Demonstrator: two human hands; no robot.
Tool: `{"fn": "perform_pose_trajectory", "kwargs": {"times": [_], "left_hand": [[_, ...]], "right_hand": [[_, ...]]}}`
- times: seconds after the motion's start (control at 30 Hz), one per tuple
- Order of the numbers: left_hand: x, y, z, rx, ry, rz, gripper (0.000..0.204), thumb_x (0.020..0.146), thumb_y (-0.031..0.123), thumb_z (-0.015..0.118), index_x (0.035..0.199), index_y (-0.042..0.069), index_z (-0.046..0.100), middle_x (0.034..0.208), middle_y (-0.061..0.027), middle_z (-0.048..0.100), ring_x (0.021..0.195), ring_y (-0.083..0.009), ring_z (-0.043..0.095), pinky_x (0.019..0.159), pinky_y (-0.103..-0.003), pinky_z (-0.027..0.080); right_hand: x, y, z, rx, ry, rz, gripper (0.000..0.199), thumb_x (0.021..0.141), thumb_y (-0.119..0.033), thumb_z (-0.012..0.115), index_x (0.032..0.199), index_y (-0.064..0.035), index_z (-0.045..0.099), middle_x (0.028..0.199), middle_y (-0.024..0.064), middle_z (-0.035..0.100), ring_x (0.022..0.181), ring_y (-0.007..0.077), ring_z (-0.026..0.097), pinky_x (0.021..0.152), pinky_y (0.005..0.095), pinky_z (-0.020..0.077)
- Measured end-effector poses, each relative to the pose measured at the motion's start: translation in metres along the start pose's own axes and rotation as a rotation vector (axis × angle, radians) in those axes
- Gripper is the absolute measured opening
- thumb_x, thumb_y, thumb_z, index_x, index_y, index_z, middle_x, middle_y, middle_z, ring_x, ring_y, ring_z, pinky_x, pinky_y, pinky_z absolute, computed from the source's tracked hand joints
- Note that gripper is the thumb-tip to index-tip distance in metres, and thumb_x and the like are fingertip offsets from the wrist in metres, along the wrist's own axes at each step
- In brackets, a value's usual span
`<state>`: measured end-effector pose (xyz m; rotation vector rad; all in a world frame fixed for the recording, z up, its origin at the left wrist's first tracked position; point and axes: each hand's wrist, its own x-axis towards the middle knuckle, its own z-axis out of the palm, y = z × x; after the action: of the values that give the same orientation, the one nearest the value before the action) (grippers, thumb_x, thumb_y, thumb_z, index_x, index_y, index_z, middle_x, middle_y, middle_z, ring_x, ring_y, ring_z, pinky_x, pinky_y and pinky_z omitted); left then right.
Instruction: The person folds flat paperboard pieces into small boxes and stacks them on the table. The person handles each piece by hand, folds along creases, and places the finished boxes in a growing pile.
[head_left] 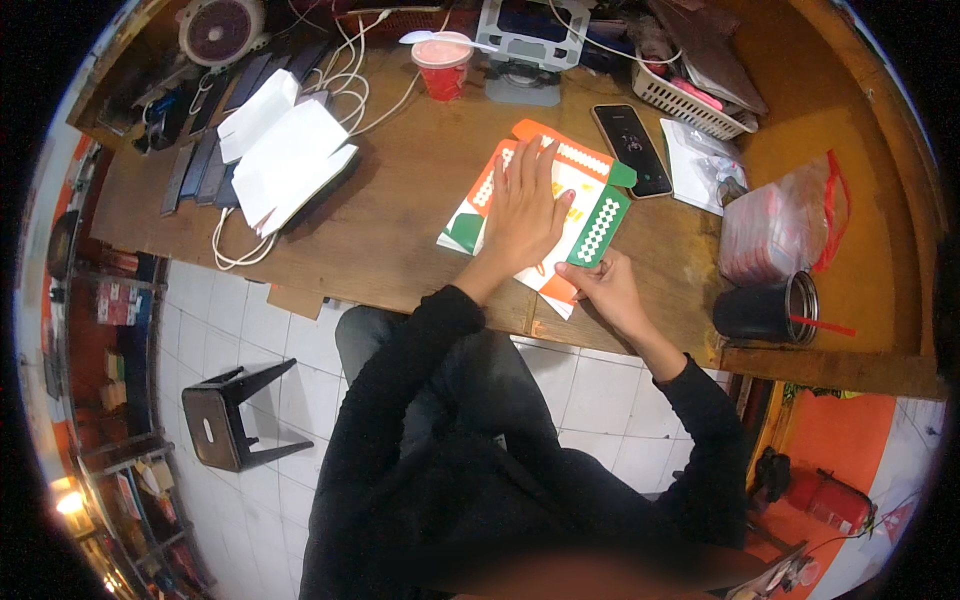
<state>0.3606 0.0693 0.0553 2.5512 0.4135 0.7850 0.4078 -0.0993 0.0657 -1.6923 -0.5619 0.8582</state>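
Note:
A flat, unfolded carton (pixel 601 228) in orange, green and white lies on the wooden desk in front of me, its tabs sticking out at the edges. My left hand (pixel 524 215) rests palm down across its middle, fingers stretched out. At the carton's near right edge, my right hand (pixel 611 291) pinches the border between thumb and fingers; the fingertips underneath are hidden. White card edges show below the carton at its left and near corners, so more than one layer may lie there. Just beyond its right side is a black phone (pixel 633 150).
White folded card pieces (pixel 285 160) lie at the left, by dark flat strips and white cables. Behind stand a red cup (pixel 441 68) with a spoon across it and a grey stand (pixel 528 40). At right are a white basket (pixel 690 105), a plastic bag (pixel 775 225) and a dark tumbler (pixel 757 308).

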Motion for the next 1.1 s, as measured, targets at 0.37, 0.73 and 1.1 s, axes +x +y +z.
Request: {"fn": "perform_pose_trajectory", "kwargs": {"times": [0.37, 0.73, 1.1], "left_hand": [[-0.08, 0.008, -0.044, -0.941, 0.147, -0.127, 0.083, 0.088, 0.024, 0.068, 0.151, 0.002, 0.017, 0.152, -0.0196, 0.023, 0.143, -0.0295, 0.022, 0.117, -0.04, 0.018], [-0.199, 0.019, -0.088, -1.019, 0.318, -0.922, 0.023, 0.096, 0.018, 0.061, 0.106, -0.002, 0.062, 0.095, -0.0044, 0.061, 0.086, -0.014, 0.057, 0.075, -0.027, 0.045], [-0.224, -0.02, -0.082, -1.323, 0.301, -1.125, 0.042, 0.089, 0.019, 0.07, 0.122, 0.002, 0.051, 0.108, -0.0049, 0.054, 0.093, -0.0154, 0.057, 0.076, -0.028, 0.049]], "right_hand": [[-0.034, 0.008, 0.036, -0.114, 0.2, -0.305, 0.027, 0.088, -0.014, 0.071, 0.108, 0.0041, 0.066, 0.091, 0.0103, 0.072, 0.075, 0.0163, 0.067, 0.064, 0.0273, 0.0525], [-0.082, -0.018, 0.097, -0.289, -0.143, -0.567, 0.023, 0.088, -0.002, 0.064, 0.111, -0.0021, 0.069, 0.114, 0.0148, 0.066, 0.111, 0.0292, 0.062, 0.096, 0.0358, 0.0472], [-0.061, 0.021, 0.049, -0.824, 0.358, -0.701, 0.01, 0.084, 0.002, 0.066, 0.092, -0.0056, 0.067, 0.091, 0.0108, 0.06, 0.089, 0.0287, 0.056, 0.082, 0.0379, 0.0451]]}}
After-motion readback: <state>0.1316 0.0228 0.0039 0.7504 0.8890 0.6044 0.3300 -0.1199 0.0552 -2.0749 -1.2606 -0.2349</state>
